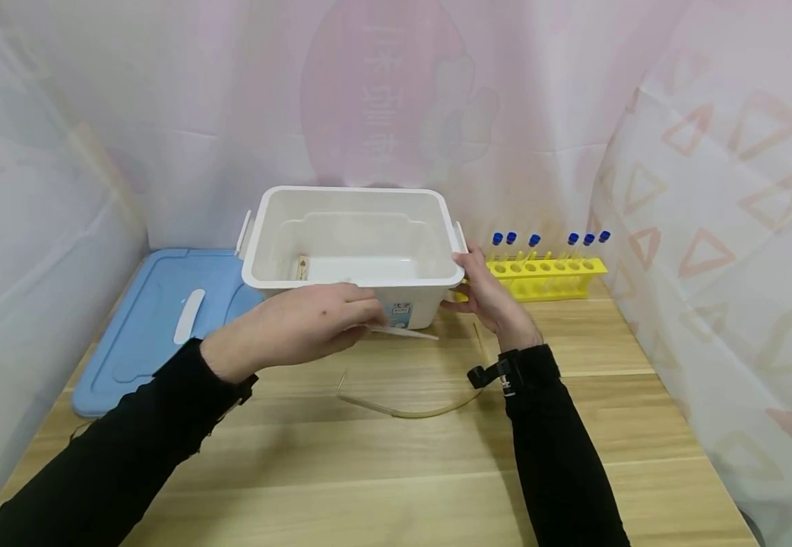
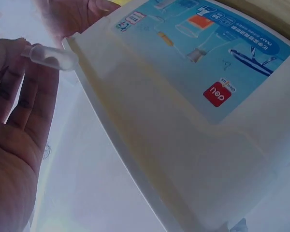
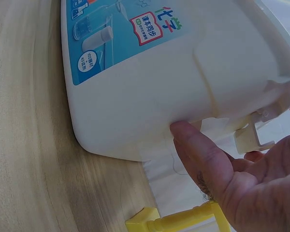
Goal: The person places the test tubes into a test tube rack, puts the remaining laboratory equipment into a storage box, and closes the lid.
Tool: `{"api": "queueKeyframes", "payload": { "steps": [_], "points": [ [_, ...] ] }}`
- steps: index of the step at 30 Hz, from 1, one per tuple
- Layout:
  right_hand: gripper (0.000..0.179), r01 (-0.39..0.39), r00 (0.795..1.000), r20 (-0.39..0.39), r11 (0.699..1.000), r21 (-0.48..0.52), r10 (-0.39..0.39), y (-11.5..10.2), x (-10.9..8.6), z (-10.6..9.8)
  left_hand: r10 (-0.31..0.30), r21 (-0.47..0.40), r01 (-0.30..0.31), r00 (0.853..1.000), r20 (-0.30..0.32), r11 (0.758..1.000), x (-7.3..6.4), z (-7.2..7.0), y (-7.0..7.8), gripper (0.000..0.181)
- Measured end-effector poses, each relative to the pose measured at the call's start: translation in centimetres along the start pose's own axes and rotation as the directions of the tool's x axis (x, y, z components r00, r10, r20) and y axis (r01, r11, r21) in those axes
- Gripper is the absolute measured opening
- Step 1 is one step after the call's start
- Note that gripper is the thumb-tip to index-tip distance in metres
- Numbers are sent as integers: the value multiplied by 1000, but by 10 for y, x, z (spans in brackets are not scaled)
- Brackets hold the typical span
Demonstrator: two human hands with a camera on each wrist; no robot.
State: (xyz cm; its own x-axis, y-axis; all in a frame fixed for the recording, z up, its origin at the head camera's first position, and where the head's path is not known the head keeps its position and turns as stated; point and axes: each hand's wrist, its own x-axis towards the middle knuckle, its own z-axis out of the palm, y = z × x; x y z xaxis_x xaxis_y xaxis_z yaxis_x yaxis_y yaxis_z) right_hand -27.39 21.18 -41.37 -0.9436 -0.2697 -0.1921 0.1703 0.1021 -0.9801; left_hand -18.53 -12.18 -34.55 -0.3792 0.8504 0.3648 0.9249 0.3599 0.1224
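Note:
My left hand [image 1: 314, 323] is in front of a white plastic storage box [image 1: 423, 302], near its front wall. Between thumb and fingers it pinches a thin translucent plastic piece [image 1: 406, 332] with a rounded, spoon-like end in the left wrist view. My right hand [image 1: 485, 292] grips the box at its right end. In the right wrist view, the thumb [image 3: 198, 145] presses the wall while other fingers reach around by the side latch [image 3: 251, 140]. A blue label [image 2: 203, 53] covers part of the front. Inside the box lies a small brownish piece [image 1: 302, 267].
A blue lid [image 1: 136, 327] with a white handle lies on the wooden table at left, partly behind the box. Right of the box stands a yellow test tube rack [image 1: 546, 285] with several blue-capped tubes. A thin yellowish tube [image 1: 423, 415] curves across the table in front. Printed curtains [image 1: 232, 114] enclose the table.

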Motion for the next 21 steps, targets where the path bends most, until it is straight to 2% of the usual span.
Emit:
{"api": "queueKeyframes", "payload": {
  "steps": [8,15,21],
  "points": [
    [82,-4,1000,1,1000,-3,4,-1,0,1,-44,29,48,990,-134,998,3,-9,-14,26],
    [84,-11,1000,-7,1000,1,11,-2,-1,1,-102,16,106,981,-163,994,3,-16,-33,22],
    [83,-7,1000,-7,1000,-4,7,0,0,0,-157,-27,155,972,-176,988,5,-17,-53,20]
  ]
}}
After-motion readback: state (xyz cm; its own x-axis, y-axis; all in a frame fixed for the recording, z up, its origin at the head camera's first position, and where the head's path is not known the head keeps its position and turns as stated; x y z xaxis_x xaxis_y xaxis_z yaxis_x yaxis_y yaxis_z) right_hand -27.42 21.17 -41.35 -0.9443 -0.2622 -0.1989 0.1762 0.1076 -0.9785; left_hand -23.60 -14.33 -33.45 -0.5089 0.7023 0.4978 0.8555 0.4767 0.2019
